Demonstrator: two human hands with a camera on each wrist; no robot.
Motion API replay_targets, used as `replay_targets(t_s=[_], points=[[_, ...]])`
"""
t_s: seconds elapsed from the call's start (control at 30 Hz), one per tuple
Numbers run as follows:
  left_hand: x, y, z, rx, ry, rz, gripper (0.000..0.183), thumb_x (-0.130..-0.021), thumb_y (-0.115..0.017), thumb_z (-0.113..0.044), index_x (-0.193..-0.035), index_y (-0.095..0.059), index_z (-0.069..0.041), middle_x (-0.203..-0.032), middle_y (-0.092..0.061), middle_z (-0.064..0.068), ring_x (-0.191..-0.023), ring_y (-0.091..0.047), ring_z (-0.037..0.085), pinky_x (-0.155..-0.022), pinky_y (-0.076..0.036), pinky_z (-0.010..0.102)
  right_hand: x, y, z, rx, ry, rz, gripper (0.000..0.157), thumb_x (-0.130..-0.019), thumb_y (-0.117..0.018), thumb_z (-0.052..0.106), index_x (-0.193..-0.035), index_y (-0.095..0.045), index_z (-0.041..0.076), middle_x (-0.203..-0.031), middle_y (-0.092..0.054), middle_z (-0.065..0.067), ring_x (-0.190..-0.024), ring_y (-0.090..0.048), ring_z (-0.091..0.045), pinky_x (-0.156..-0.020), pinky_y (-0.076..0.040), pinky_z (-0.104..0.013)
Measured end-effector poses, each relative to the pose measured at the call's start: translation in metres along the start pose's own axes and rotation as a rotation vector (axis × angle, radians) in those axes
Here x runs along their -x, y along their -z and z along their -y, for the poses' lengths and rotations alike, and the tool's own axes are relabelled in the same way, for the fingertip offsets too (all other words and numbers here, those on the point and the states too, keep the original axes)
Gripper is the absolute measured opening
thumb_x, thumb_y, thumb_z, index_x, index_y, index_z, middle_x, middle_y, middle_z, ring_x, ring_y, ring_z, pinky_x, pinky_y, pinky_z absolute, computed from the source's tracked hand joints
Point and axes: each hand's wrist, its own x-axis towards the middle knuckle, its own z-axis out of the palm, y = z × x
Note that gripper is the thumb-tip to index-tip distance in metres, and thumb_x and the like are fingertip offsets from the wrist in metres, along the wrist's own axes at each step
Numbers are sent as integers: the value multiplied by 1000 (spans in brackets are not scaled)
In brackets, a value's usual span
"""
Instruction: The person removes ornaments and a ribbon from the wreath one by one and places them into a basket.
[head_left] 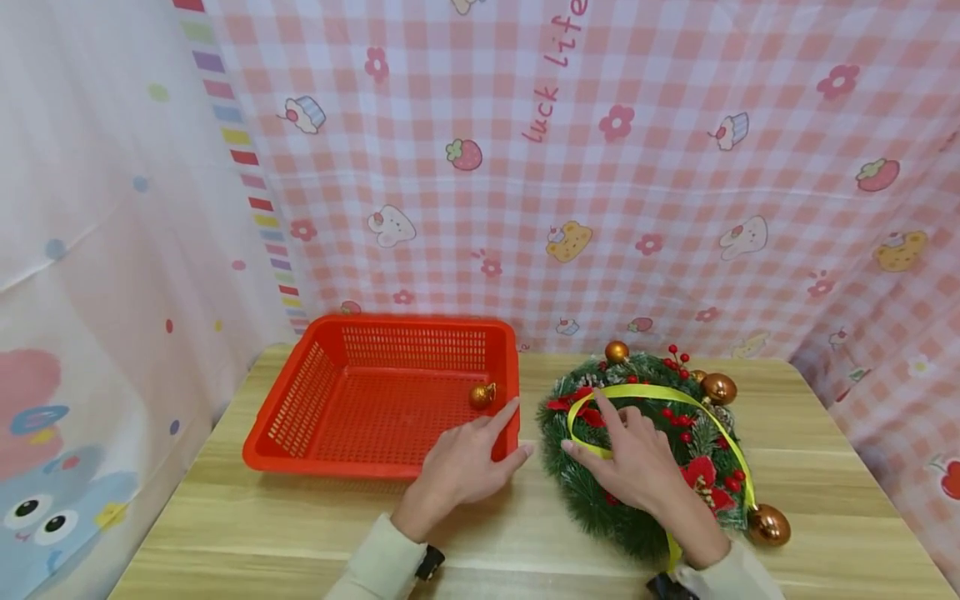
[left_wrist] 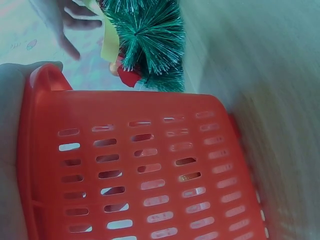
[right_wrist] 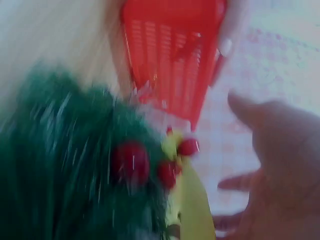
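Green, bristly artificial-pine wreath [head_left: 618, 525] lies on the right of a pale wood-grain desk [head_left: 217, 533]. Over it, the right hand [head_left: 633, 454] is released, fingers spread beside a glossy yellow ribbon [head_left: 660, 392]; a light pinch, clear of the round red berries [head_left: 686, 436], would likely suit it best. The left hand [head_left: 467, 458], apparently grasping nothing, is at the near right corner of a slatted red plastic basket [head_left: 337, 468]; farther in sits one shiny gold ball [head_left: 482, 395].

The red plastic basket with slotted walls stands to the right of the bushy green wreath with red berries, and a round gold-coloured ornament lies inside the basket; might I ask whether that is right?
Not quite: the head view shows the red basket standing to the left of the green wreath; the gold-coloured ornament does lie inside the basket.
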Motion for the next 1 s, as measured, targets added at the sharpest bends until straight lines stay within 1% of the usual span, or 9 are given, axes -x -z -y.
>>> replay_targets(t_s=[0.07,0.13,0.2,0.3,0.4,0.53,0.67,0.87,1.0], points=[[0,1,1,4,0,-1,70,-97,-44,-64,-156,-31,-29,-132,-63,10,-97,-67,28,-82,-54,42,-11,-5,10,19,-74,19,95,-90,-49,72,-158,-22,10,-123,-50,-29,-99,-53,-41,-80,-43,-56],[0,2,2,6,1,1,70,-97,-45,-63,-156,-32,-28,-133,-62,11,-99,-67,29,-83,-54,43,-19,-12,17,42,-141,33,96,-91,-47,71,-159,-18,9,-123,-49,-31,-100,-53,-46,-83,-43,-60],[0,2,2,9,3,1,69,-97,-46,-62,-156,-33,-28,-133,-62,11,-99,-68,29,-82,-54,43,-25,-19,22,50,-197,50,96,-92,-47,69,-159,-15,8,-127,-48,-34,-105,-53,-50,-86,-42,-65],[0,1,3,6,6,-2,69,-96,-46,-62,-155,-33,-29,-132,-63,10,-99,-68,28,-82,-54,42,-32,-31,25,53,-253,69,94,-94,-47,66,-159,-13,6,-132,-49,-35,-108,-54,-53,-89,-40,-69],[-1,1,2,4,9,4,70,-96,-46,-63,-156,-33,-30,-132,-63,9,-99,-67,27,-83,-53,42,-35,-42,24,72,-284,74,94,-94,-50,62,-158,-12,4,-129,-52,-36,-107,-54,-55,-89,-40,-70],[-1,0,1,1,-2,1,70,-96,-46,-62,-155,-34,-28,-129,-65,8,-90,-66,23,-79,-53,39,-35,-53,21,113,-297,51,98,-92,-56,60,-159,-10,5,-121,-57,-35,-111,-53,-55,-90,-39,-71],[0,0,1,-13,-14,-14,70,-97,-45,-62,-155,-35,-26,-125,-66,8,-81,-64,20,-73,-53,36,-33,-61,17,130,-280,14,99,-92,-55,62,-159,-7,7,-120,-58,-33,-113,-52,-53,-91,-38,-71],[1,2,1,-6,-12,-7,70,-97,-43,-64,-155,-34,-27,-127,-66,8,-84,-65,21,-74,-53,37,-31,-66,14,156,-239,-21,97,-93,-52,63,-160,-7,9,-125,-59,-28,-114,-52,-51,-91,-36,-73],[1,2,0,4,-13,-11,69,-97,-45,-62,-155,-34,-27,-129,-65,8,-91,-68,24,-77,-54,40,-27,-67,12,164,-199,-41,95,-93,-51,63,-160,-8,10,-124,-60,-26,-114,-53,-49,-90,-37,-73]])
